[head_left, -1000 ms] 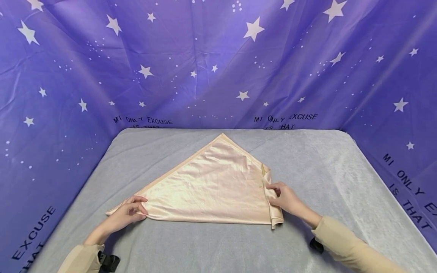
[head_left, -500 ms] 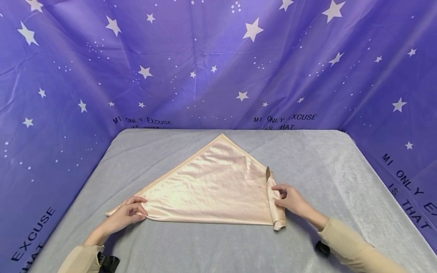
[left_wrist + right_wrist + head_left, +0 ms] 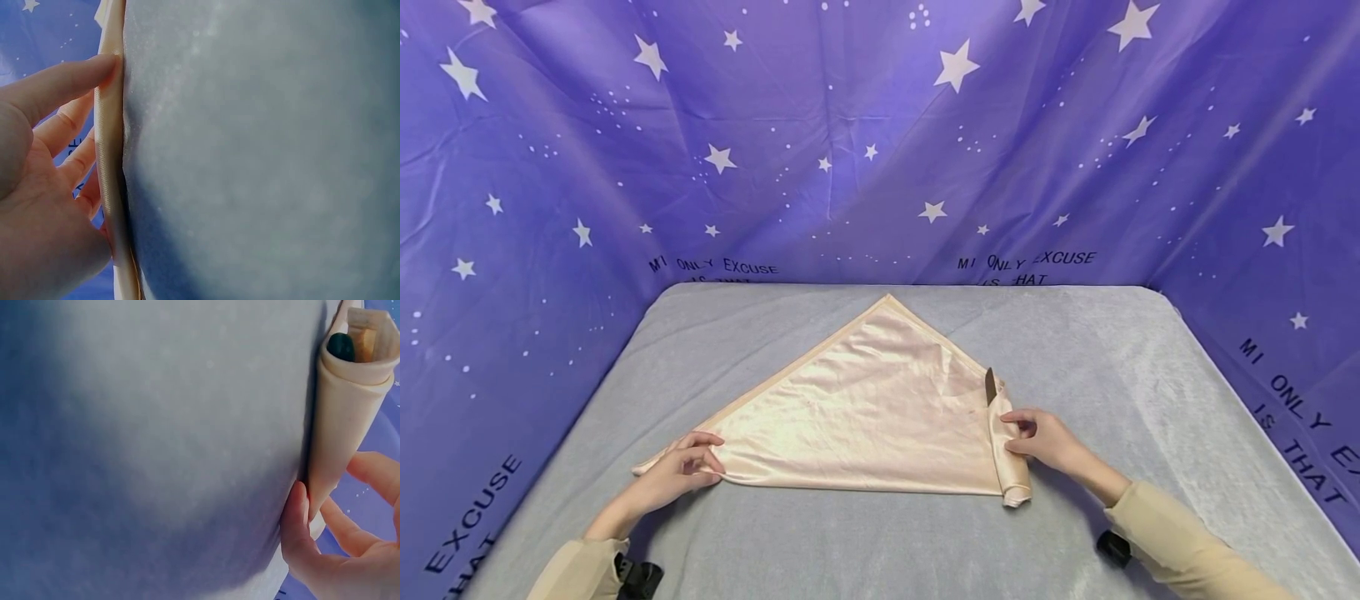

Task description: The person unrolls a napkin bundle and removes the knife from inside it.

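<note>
A pale peach satin cloth [image 3: 857, 408] lies folded into a broad triangle on the table, its right end rolled up. From the far end of that roll [image 3: 1009, 454] a pointed knife blade [image 3: 990, 385] sticks out. The right wrist view shows a dark green rounded end [image 3: 341, 347] inside the roll's near opening. My right hand [image 3: 1048, 437] holds the roll between thumb and fingers. At the cloth's left corner my left hand [image 3: 673, 471] rests with fingers spread over the fabric, its thumb [image 3: 94, 69] against the folded near edge.
Grey plush fabric [image 3: 820, 550] covers the table. A purple curtain [image 3: 850, 125] with white stars and printed words hangs behind it and along both sides. Dark devices are strapped at both wrists, below beige sleeves [image 3: 1187, 542].
My right hand has moved slightly right with the roll, which now looks tighter. The blade's tip shows more plainly above it. My left hand has stayed in place.
</note>
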A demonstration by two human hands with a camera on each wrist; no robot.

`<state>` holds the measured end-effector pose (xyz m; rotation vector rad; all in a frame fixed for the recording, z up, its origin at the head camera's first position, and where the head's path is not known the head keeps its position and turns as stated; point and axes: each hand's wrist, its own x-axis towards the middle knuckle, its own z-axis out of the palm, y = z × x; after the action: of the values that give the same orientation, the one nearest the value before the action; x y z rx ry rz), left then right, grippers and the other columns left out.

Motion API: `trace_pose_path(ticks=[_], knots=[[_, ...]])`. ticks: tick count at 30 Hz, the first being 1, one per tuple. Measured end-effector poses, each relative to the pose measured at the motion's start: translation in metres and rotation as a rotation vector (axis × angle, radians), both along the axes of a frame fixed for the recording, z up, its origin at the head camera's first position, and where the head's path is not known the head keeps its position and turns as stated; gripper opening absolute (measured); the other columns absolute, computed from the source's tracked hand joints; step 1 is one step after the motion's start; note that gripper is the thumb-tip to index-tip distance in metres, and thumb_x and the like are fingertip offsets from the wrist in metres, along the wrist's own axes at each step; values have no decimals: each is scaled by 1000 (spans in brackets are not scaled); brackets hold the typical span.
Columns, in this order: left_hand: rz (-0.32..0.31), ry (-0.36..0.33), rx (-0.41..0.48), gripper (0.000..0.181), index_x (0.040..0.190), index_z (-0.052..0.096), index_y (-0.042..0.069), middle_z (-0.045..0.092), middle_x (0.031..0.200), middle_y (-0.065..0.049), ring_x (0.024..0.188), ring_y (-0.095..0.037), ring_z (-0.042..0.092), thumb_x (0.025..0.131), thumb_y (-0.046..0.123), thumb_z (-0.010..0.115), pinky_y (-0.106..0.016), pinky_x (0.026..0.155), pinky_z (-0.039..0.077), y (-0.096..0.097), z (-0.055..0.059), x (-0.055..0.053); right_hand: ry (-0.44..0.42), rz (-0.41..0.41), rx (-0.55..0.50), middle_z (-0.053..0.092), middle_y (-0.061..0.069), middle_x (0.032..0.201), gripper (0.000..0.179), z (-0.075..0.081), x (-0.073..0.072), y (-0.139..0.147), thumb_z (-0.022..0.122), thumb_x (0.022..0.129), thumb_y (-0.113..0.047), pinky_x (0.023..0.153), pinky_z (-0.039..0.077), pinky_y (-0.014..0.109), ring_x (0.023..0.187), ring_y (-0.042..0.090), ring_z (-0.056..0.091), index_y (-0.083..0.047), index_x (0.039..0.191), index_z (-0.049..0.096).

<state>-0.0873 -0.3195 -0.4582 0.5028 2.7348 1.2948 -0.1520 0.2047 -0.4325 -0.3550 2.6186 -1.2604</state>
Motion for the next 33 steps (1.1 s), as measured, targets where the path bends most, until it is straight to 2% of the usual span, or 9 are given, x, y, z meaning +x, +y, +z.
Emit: trace_pose_path(ticks=[6,9,12,14,20,30,33], knots=[[4,-18,-4,12,73,61,19,46,110,-13,106,-36,27,76,9,67,-46,79,16,0,1,0,-1,20,-2,54,16,89,39,1,0,2,66,72,-2,50,40,21,67,13,49,12,107,54],[4,-27,-2,11,74,61,19,46,111,-13,106,-36,26,76,9,67,-47,80,16,0,1,0,39,25,20,54,19,94,40,5,1,3,67,73,-4,59,43,24,75,21,54,11,108,55],[3,-29,3,11,74,61,18,46,111,-13,106,-36,26,76,9,66,-46,80,17,0,2,0,102,34,51,53,23,101,39,10,3,3,68,73,-6,69,46,33,84,30,55,8,107,56],[1,-25,7,11,74,61,18,46,110,-14,106,-36,26,76,9,67,-44,79,18,0,2,0,142,59,61,54,23,102,36,13,3,2,68,74,-6,72,46,38,86,33,55,7,106,57],[2,-19,0,11,74,62,18,46,110,-14,105,-35,27,76,8,67,-42,78,19,0,2,0,216,161,87,59,13,96,28,18,5,0,67,76,-7,69,48,34,83,26,55,4,101,60],[3,-19,5,11,73,61,18,46,110,-13,105,-35,27,76,8,67,-43,79,19,1,3,0,279,166,237,58,6,94,29,16,13,-6,68,76,-13,72,44,35,84,21,56,-2,101,61],[2,-21,8,11,73,61,18,46,110,-13,105,-35,27,76,8,67,-43,79,18,0,3,1,288,170,261,56,4,92,29,15,15,-8,68,75,-14,68,42,31,80,18,53,-3,101,61]])
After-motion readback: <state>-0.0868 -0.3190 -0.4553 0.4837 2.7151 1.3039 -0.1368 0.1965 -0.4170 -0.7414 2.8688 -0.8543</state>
